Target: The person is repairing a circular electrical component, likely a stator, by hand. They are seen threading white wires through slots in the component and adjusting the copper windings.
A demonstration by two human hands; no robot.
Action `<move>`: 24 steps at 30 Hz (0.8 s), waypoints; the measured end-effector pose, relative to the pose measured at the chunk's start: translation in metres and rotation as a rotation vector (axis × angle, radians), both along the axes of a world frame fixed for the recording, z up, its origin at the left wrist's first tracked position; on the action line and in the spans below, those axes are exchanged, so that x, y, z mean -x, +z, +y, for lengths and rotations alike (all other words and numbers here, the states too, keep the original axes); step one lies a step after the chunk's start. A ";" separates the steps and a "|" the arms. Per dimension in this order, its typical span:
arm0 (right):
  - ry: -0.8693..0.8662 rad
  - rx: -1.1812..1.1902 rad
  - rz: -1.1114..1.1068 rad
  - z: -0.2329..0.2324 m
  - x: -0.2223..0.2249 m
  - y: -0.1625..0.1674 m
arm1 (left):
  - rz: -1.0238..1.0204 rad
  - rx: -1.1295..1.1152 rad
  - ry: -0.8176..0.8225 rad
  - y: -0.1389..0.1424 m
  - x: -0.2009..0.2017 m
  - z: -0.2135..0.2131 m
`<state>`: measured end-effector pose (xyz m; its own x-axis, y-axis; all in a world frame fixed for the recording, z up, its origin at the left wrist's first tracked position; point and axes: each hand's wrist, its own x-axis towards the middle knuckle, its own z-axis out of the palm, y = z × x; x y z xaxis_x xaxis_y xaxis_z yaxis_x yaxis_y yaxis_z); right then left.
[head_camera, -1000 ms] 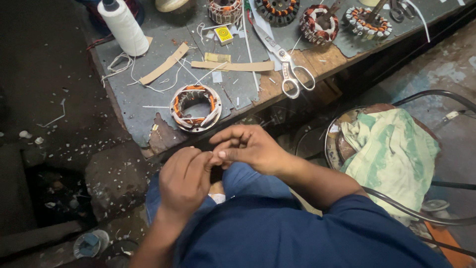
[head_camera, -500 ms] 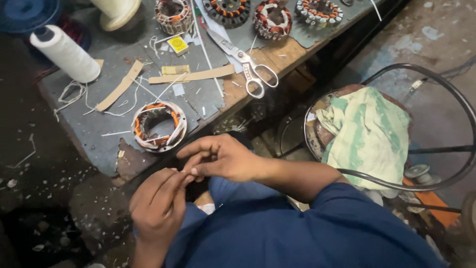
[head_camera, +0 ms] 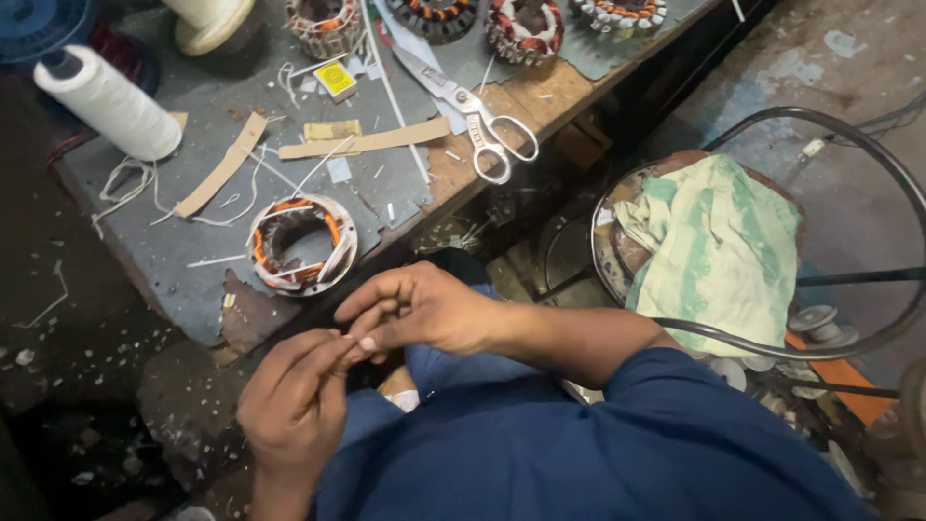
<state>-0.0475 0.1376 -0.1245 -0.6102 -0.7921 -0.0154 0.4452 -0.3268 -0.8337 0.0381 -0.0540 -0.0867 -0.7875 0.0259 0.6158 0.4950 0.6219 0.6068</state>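
Our left hand (head_camera: 289, 410) and right hand (head_camera: 424, 309) meet fingertip to fingertip over our lap, both grips pinched shut on something too small to make out. The round copper-wound stator ring (head_camera: 302, 243) lies just beyond them on the grey counter (head_camera: 174, 251), with the silver scissors (head_camera: 473, 111) farther back.

Wound stator (head_camera: 303, 245) just beyond hands (head_camera: 386, 338)

stator (head_camera: 303, 243) near edge of bench (head_camera: 174, 251) | scissors (head_camera: 477, 116) right of it | thread spool (head_camera: 108, 101) far left | cloth (head_camera: 719, 246) right (off bench)
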 end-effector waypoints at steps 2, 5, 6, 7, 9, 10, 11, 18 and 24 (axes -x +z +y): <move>0.018 -0.048 0.017 0.001 0.001 0.000 | -0.070 -0.043 -0.044 0.005 0.001 -0.005; 0.012 -0.098 0.094 0.001 0.002 -0.001 | -0.146 -0.119 -0.178 0.009 0.005 -0.013; 0.009 -0.112 0.124 0.001 0.002 0.000 | -0.156 -0.124 -0.189 0.009 0.007 -0.015; -0.018 -0.133 0.167 0.000 0.002 0.001 | -0.173 -0.131 -0.189 0.007 0.008 -0.016; -0.043 -0.171 0.242 -0.001 0.002 0.004 | -0.199 -0.183 -0.189 0.002 0.007 -0.019; -0.092 -0.253 0.325 -0.002 0.002 0.007 | -0.196 -0.225 -0.197 -0.002 0.006 -0.020; -0.144 -0.331 0.417 -0.002 0.004 0.011 | -0.160 -0.211 -0.148 -0.005 0.005 -0.022; -0.407 -0.437 0.759 -0.026 0.095 0.047 | -0.024 -0.208 0.085 -0.012 0.009 -0.042; -0.451 -0.560 0.830 -0.106 0.211 0.066 | -0.009 -0.187 0.116 -0.016 0.010 -0.048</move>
